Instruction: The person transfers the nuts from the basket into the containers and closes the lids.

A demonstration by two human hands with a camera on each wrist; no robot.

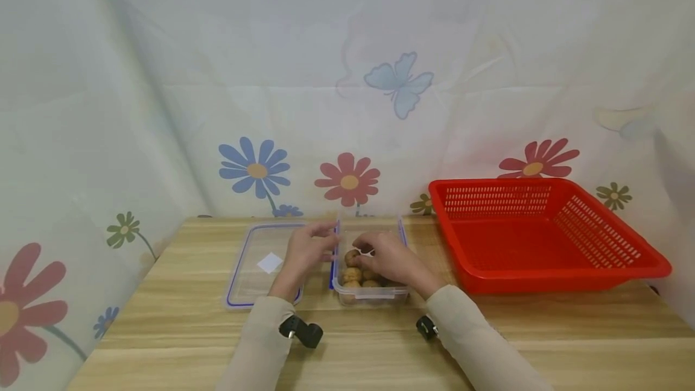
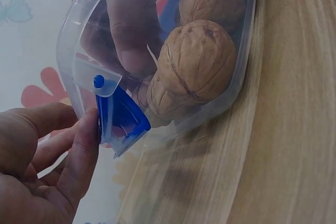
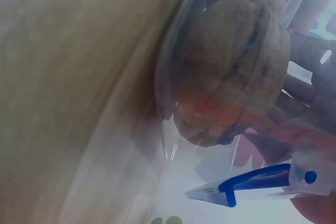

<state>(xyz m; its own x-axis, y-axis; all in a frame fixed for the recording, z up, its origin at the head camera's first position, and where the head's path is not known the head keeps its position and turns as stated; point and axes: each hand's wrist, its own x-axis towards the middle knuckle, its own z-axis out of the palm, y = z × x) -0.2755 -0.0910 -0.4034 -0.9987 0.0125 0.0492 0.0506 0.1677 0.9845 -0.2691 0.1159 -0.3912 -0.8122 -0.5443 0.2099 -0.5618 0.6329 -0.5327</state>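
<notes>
A clear plastic container [image 1: 369,296] with blue latches stands on the table, with several walnuts [image 2: 199,61] inside. My left hand [image 1: 309,251] is at its left side, fingertips pinching the rim beside a blue latch [image 2: 123,116]. Reaching into the container from the right, my right hand [image 1: 388,256] has its thumb and fingers about a walnut [image 1: 352,257] near the left wall. In the right wrist view, walnuts [image 3: 231,61] show blurred through the clear wall. The right fingertips are partly hidden.
Left of the container lies its clear lid [image 1: 247,282] with a blue seal and a white label. A large red plastic basket [image 1: 543,282] stands to the right on the wooden table [image 1: 179,318]. A flowered cloth [image 1: 304,113] hangs behind.
</notes>
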